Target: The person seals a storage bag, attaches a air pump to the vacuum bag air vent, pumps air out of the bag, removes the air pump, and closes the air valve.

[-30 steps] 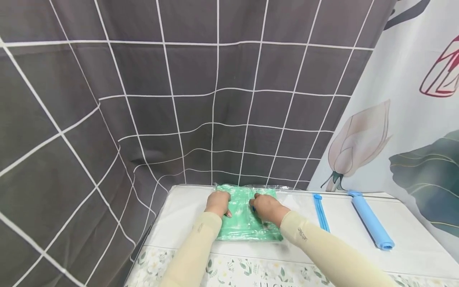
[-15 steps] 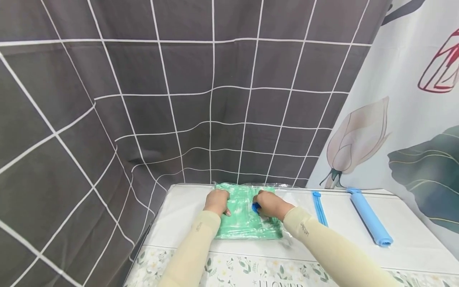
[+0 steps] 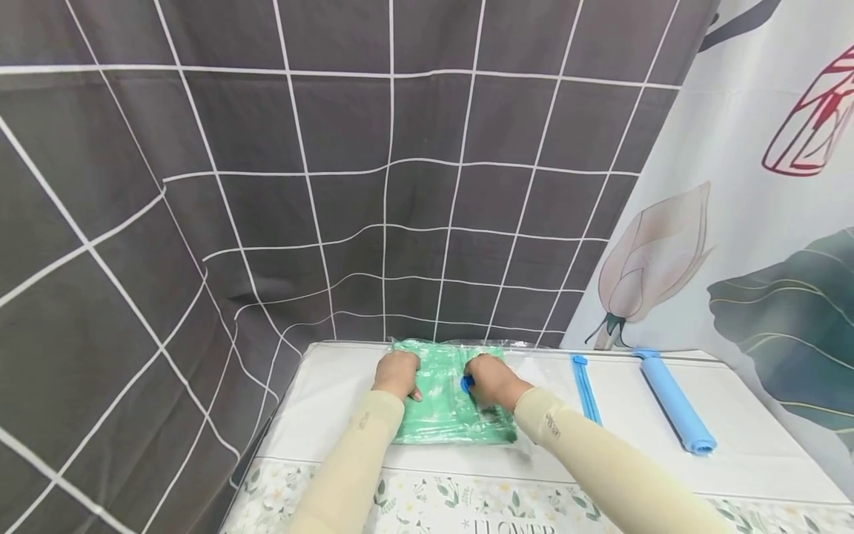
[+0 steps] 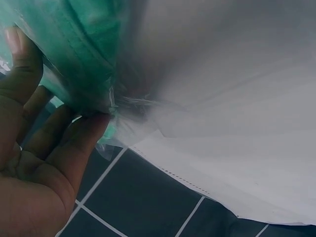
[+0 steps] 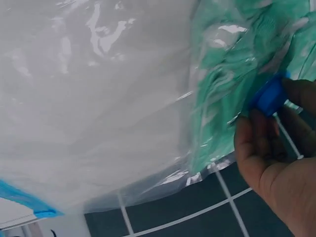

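Note:
A clear plastic bag with folded green cloth inside point(image 3: 434, 415) lies flat on the white table cover. My left hand point(image 3: 396, 374) rests on the bag's left part. In the left wrist view, my thumb and spread fingers point(image 4: 81, 148) touch the plastic over the green cloth near the bag's edge. My right hand point(image 3: 492, 382) pinches a blue round valve cap point(image 5: 270, 96) between thumb and fingers, over the green part of the bag. In the head view, only a sliver of this cap shows beside the fingers.
The bag's bare plastic end runs right to a blue zip strip point(image 3: 587, 393). Farther right lies a light blue hand pump point(image 3: 677, 404). A dark gridded curtain point(image 3: 427, 200) hangs behind the table, with a flowered white one point(image 3: 667, 259) at the right.
My right hand, held near the bag's middle, has turned, so more of the blue cap shows than a second ago. My left hand stays on the bag. The whole head view has shifted slightly.

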{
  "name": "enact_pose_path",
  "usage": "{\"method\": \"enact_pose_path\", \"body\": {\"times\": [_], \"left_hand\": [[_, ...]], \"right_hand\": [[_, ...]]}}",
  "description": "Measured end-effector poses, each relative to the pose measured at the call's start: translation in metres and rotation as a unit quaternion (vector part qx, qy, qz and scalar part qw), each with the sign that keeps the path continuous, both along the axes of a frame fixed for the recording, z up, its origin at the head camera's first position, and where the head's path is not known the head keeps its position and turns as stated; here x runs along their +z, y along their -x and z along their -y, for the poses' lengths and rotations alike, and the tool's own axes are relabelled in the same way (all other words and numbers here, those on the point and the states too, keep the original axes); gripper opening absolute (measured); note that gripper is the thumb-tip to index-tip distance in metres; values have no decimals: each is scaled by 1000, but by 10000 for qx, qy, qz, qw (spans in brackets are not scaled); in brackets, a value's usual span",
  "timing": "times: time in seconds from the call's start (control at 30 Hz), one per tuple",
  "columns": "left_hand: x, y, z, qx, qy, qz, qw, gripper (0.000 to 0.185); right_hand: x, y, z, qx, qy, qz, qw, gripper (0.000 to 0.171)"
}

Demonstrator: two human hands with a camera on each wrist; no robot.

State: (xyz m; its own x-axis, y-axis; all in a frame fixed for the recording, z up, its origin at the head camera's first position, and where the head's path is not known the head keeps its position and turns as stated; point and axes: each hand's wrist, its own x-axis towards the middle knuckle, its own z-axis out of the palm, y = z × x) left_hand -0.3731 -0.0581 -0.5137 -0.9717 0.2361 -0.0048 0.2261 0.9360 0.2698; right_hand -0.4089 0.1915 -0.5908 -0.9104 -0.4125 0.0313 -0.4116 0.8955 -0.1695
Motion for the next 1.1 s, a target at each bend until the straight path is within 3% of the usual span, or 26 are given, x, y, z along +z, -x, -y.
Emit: {"method": "enact_pose_path", "body": {"times": [0.07,0.27,0.47,0.7,0.8,0.83,0.9,0.93,1.03,1.1], "left_hand": [[3,-1,-2,-5,0,13,10000,72],[3,4,-11,-137,3,-51,9999,72],[-6,7,-9,-49,-57,-30,10000,70],[-6,7,-5,-16,-231,63,9997,67],[-9,7,-2,-61,-314,149,9994,67],[-10,8,-1,-89,-317,177,9993,68],[-28,20,2,-214,-206,-9,9996,70],[-31,23,2,-254,-174,-36,9995,71],[-44,33,5,-338,-71,-143,9993,75],[-45,36,6,-354,-30,-151,9993,76]], "right_hand": [[13,-7,1,-63,82,64,9999,11],[91,-60,21,-453,-25,289,9986,15],[89,-60,23,-387,-79,167,9991,18],[89,-59,28,-471,-238,123,9985,18],[80,-58,27,-482,-181,133,9986,16],[69,-53,24,-444,-212,43,9988,15],[53,-45,18,-360,-278,-147,9989,14],[44,-39,15,-298,-320,-287,9986,14],[43,-41,14,-292,-288,-422,9983,12],[57,-50,20,-360,-149,-296,9988,12]]}}
